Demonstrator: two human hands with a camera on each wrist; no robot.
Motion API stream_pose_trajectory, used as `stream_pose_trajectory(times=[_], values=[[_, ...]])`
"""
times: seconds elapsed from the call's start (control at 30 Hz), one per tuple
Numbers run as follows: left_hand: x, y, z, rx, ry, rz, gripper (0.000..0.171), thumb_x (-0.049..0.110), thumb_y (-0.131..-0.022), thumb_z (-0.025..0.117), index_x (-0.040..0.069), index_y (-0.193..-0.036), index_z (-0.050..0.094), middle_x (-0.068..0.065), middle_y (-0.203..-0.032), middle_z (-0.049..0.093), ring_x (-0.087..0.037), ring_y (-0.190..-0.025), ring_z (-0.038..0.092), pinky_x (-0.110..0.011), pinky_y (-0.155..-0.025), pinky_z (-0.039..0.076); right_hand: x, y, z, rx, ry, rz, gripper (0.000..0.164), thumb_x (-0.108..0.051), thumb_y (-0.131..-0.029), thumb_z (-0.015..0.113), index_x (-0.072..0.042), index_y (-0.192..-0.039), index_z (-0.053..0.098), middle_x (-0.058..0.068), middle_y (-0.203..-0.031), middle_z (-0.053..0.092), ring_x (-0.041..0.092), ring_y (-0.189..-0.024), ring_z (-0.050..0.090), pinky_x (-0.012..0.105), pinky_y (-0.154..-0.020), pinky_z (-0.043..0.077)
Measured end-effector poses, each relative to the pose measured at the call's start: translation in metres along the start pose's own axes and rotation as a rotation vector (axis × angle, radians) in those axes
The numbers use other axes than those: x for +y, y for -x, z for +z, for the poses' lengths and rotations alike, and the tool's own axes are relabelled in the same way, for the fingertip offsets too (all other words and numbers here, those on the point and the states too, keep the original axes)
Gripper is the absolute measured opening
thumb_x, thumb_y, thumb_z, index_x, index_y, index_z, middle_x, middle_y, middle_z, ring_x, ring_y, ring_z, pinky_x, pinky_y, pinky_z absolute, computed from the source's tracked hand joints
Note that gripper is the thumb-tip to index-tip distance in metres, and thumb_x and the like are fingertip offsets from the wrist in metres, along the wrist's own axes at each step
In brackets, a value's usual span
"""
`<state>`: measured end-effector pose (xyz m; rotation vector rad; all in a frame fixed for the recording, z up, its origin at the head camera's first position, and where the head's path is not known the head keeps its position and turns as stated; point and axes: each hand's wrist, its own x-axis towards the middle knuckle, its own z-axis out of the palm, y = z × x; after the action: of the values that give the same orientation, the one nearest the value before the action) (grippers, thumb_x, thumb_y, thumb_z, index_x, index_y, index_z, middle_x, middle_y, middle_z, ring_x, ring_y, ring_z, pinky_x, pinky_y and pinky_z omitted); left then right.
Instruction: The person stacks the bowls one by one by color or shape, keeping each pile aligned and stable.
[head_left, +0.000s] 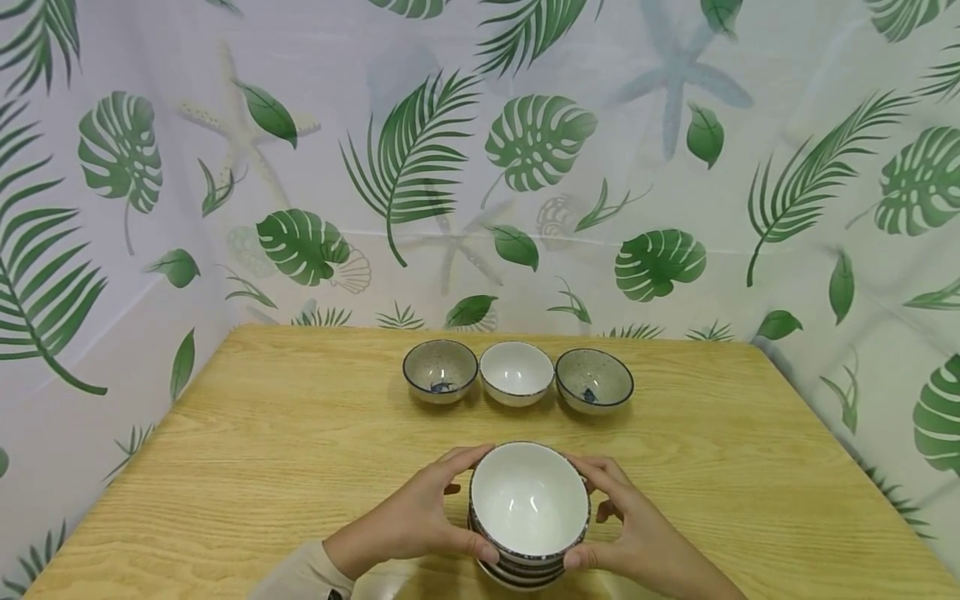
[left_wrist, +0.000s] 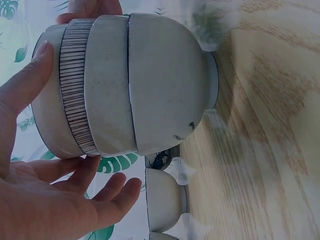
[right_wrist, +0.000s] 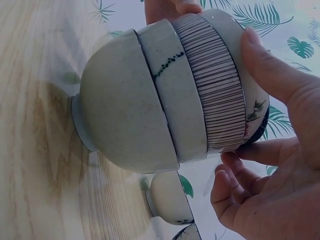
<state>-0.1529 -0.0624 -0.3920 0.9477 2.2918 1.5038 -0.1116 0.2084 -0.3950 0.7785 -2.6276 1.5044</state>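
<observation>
A stack of several bowls stands upright on the table close in front of me. Its top bowl (head_left: 529,500) is white inside with a dark speckled rim. My left hand (head_left: 420,508) grips this bowl from the left, thumb on the near side and fingers toward the back. From the right my right hand (head_left: 633,529) holds it the same way. Under it sits a bowl with dark vertical stripes (right_wrist: 215,82), then a plain pale bowl (left_wrist: 107,85). The bottom bowl (left_wrist: 165,85) is rounded and pale, its foot at the tabletop.
Behind the stack, three bowls stand in a side-by-side row: a grey one (head_left: 441,371) at left, a white one (head_left: 517,368) in the middle, another grey one (head_left: 594,379) at right. Leaf-printed cloth (head_left: 540,208) surrounds the wooden table (head_left: 300,433) at the back and sides.
</observation>
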Motion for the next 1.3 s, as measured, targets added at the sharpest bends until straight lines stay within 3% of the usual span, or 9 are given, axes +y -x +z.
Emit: stream_pose_trajectory(times=[0.37,0.63,0.8,0.97,1.07,1.17,1.3], values=[[0.000,0.000,0.000,-0.004,0.003,-0.007,0.096,0.028,-0.063,0.085,0.007,-0.143,0.036,0.002,-0.136,0.043,-0.020,-0.123,0.038,-0.043,-0.092,0.041,-0.001,0.000,-0.001,0.023,0.002,-0.042,0.088,-0.026,-0.065,0.082,-0.013,-0.141,0.041,0.005,-0.126,0.042,0.011,-0.105,0.042,0.029,-0.070,0.044],[0.001,0.000,-0.001,-0.014,-0.002,-0.024,0.096,0.029,-0.063,0.085,0.008,-0.143,0.036,0.003,-0.135,0.043,-0.021,-0.120,0.039,-0.043,-0.092,0.040,0.000,0.001,0.001,0.017,-0.014,-0.030,0.086,-0.027,-0.067,0.081,-0.014,-0.142,0.040,0.006,-0.127,0.041,0.011,-0.106,0.042,0.030,-0.070,0.045],[0.003,0.000,-0.001,-0.015,-0.013,-0.025,0.095,0.027,-0.063,0.085,0.011,-0.143,0.036,0.003,-0.134,0.043,-0.022,-0.119,0.041,-0.042,-0.091,0.041,-0.003,0.001,0.000,-0.020,-0.032,-0.020,0.084,-0.022,-0.071,0.079,-0.016,-0.143,0.037,0.004,-0.129,0.040,0.012,-0.108,0.042,0.031,-0.073,0.046],[0.004,0.001,-0.002,-0.020,-0.008,-0.021,0.096,0.025,-0.063,0.085,0.012,-0.144,0.034,0.002,-0.135,0.043,-0.023,-0.119,0.043,-0.041,-0.090,0.042,-0.002,0.002,-0.003,-0.069,-0.070,-0.063,0.084,-0.017,-0.075,0.076,-0.015,-0.146,0.032,0.006,-0.133,0.037,0.013,-0.108,0.042,0.031,-0.075,0.046],[0.002,0.001,-0.003,-0.027,0.005,-0.020,0.096,0.027,-0.065,0.084,0.011,-0.145,0.033,0.001,-0.137,0.042,-0.022,-0.119,0.043,-0.040,-0.091,0.042,-0.001,0.002,-0.006,-0.086,-0.090,-0.057,0.078,-0.016,-0.081,0.071,-0.016,-0.147,0.029,0.008,-0.135,0.035,0.012,-0.109,0.042,0.030,-0.077,0.046],[0.001,0.001,-0.006,-0.040,0.040,-0.001,0.098,0.034,-0.069,0.080,0.012,-0.148,0.026,0.001,-0.141,0.039,-0.019,-0.123,0.040,-0.041,-0.094,0.040,-0.004,-0.001,-0.008,-0.024,-0.090,-0.014,0.065,-0.014,-0.088,0.062,-0.020,-0.146,0.032,0.006,-0.135,0.038,0.013,-0.108,0.043,0.029,-0.079,0.047],[0.001,-0.001,-0.012,-0.042,0.071,0.056,0.088,0.041,-0.081,0.069,0.017,-0.150,0.020,0.002,-0.146,0.032,-0.018,-0.129,0.033,-0.042,-0.099,0.035,-0.011,-0.009,-0.013,0.152,-0.120,0.030,0.046,-0.008,-0.094,0.052,-0.015,-0.139,0.042,0.005,-0.130,0.046,0.017,-0.105,0.047,0.028,-0.082,0.047]])
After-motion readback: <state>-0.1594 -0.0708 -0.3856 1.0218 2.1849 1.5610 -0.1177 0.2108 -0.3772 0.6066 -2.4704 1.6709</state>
